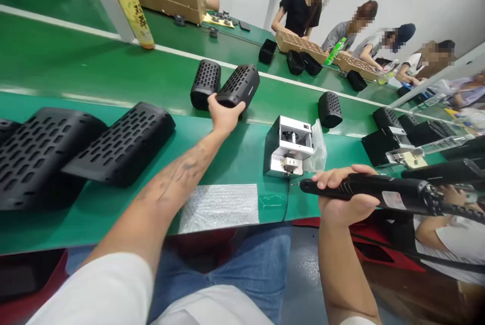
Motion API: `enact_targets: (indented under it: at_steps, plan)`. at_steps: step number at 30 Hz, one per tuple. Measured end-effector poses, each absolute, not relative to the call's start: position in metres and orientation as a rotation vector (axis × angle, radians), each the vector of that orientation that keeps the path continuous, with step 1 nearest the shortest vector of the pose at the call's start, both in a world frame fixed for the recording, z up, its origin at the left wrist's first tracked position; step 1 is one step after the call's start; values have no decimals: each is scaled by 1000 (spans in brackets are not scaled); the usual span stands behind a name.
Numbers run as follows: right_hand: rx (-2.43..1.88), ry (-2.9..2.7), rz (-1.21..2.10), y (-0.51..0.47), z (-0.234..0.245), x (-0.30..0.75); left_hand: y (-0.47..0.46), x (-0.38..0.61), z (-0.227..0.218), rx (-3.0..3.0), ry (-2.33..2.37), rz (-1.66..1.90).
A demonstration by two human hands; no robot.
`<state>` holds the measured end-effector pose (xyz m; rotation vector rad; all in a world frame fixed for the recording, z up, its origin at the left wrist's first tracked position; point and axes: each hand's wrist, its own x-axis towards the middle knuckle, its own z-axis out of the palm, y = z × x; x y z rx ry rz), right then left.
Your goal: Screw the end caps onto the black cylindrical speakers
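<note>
My left hand (224, 115) reaches over the green bench and grips the near end of a black perforated housing (242, 82), which is tilted. Beside it stands a second perforated housing (206, 80), close to that hand. My right hand (343, 196) is wrapped round a black electric screwdriver (364, 188), its thin bit pointing left. Just beyond the bit sits a silver and black screw feeder (290, 145). On the bench's near edge between my arms lies a sheet of bubble wrap (222, 207).
Large black perforated housings (125, 140) lie at the left. A clear plastic bag (319, 145) touches the feeder. A yellow drink bottle (133, 11) stands by a white post (113, 1). Several people work across the bench near cardboard trays (299, 44); another housing (330, 109) stands right.
</note>
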<state>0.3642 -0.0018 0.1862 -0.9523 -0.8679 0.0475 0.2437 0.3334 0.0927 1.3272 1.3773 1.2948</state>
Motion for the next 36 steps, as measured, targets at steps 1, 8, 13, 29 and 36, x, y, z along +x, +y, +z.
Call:
enact_targets:
  at_steps: [1, 8, 13, 29, 36]
  plan:
    - [-940, -865, 43, -5, 188, 363, 312, 203, 89, 1426, 1288, 1329]
    - [-887, -875, 113, -37, 199, 337, 163, -35, 69, 1931, 962, 950]
    - [-817, -985, 203, -42, 201, 305, 133, -57, 53, 2031, 735, 664]
    - [-844, -1100, 481, -11, 169, 270, 131, -47, 32, 1983, 591, 688]
    - [-864, -1114, 605, -7, 172, 271, 131, -48, 36, 2044, 619, 708]
